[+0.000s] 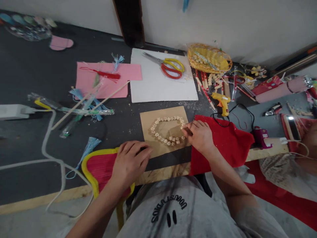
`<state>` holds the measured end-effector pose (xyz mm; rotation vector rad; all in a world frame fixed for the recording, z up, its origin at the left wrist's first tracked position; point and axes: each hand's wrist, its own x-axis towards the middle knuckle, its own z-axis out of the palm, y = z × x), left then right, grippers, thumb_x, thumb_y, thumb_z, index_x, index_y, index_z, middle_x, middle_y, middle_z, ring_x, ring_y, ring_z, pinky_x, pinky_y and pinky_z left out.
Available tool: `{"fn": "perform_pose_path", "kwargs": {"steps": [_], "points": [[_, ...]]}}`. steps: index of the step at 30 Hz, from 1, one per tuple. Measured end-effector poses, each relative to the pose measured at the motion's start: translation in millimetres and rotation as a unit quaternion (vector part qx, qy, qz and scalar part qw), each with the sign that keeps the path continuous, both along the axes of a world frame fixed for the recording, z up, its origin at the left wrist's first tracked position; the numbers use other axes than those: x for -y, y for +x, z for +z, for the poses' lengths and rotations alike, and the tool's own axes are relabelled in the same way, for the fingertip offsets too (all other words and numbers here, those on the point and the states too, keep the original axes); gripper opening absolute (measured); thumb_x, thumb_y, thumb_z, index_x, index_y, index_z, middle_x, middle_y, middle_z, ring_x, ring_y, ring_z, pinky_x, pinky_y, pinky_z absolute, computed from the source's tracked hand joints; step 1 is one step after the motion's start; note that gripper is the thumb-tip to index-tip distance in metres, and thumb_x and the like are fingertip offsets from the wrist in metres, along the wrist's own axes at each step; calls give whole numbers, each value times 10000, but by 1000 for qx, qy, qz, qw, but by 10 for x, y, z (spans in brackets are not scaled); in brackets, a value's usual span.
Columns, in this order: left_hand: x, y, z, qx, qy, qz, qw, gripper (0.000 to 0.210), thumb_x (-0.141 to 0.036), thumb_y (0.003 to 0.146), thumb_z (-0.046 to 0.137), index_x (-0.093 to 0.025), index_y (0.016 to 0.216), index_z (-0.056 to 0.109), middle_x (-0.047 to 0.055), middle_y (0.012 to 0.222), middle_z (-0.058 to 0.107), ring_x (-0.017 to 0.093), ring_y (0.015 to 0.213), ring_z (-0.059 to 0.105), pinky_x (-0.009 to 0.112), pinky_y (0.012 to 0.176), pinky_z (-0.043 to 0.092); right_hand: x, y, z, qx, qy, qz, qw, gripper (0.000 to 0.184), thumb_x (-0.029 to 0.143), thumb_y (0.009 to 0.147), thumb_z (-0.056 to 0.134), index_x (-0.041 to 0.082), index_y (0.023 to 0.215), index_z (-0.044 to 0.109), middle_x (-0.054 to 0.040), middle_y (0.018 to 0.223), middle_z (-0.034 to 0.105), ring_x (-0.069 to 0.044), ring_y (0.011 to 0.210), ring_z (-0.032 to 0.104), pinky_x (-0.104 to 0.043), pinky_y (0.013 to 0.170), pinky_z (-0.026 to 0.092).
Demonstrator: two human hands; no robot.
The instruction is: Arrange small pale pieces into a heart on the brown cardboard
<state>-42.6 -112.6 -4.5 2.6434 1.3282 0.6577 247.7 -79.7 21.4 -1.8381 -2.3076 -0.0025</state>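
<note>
At the left end of the counter [19, 79], a white adapter [15, 111] is lying near the edge, while a pink piece [60, 43] is resting toward the back left corner. A white cable [62, 177] is looping over the front edge, and a blue tassel [91, 147] is lying beside it. Farther back, thin sticks [71, 110] are crossing some wrapped strips, and a red tassel [109, 75] is resting on pink paper [121, 89].

A red panel [101, 167] with a yellow rim is overlapping the front edge. Over its right side, the left hand [131, 162] is hovering or resting, which I cannot tell; its palm is facing down, its fingers are curving loosely apart, and it is holding nothing that shows.

Midway along the counter, a white board [160, 89] is lying toward the back edge, carrying scissors [161, 61]. Nearer the front edge, a brown card [147, 119] is bearing a ring [168, 143] of pale, flower-like pieces. The right hand [200, 135] is reaching to the ring's right side, its thumb and forefinger nearly meeting there; whether they are gripping a piece, I cannot tell.

Under that wrist, a red cloth [230, 142] is hanging over the front edge. Behind it, a yellow glue gun [224, 104] is lying, and a basket [194, 64] is standing toward the back edge. Farther right, a purple plug [260, 135] is sitting by the front edge, and another person [292, 175] is sitting or standing near a phone [293, 127].
</note>
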Motion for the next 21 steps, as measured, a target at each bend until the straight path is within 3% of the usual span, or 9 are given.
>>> {"fn": "perform_pose_path", "kwargs": {"steps": [7,13,21], "points": [[8,-1,-13,-5,-30,9,999,237,-159,937,563,-274,932,770,37,984,760,240,951,639,400,844,461,105,237,69,-110,7,8,994,168,255,1008,556,203,967,710,-71,952,755,-233,921,669,-362,834,511],[19,-15,-45,2,-24,10,1000,220,-170,946,573,-270,958,768,48,1005,764,256,1009,644,416,859,471,286,330,85,-132,-14,46,990,164,222,1000,555,206,962,714,-77,941,751,-235,928,680,-400,875,548],[22,-11,-38,7,-37,16,999,223,-169,942,581,-276,948,777,51,1000,760,254,1005,647,418,870,480,260,432,-77,-129,-15,-6,991,165,238,995,553,215,1030,713,-89,1026,766,-251,988,692,-427,920,550]]}}
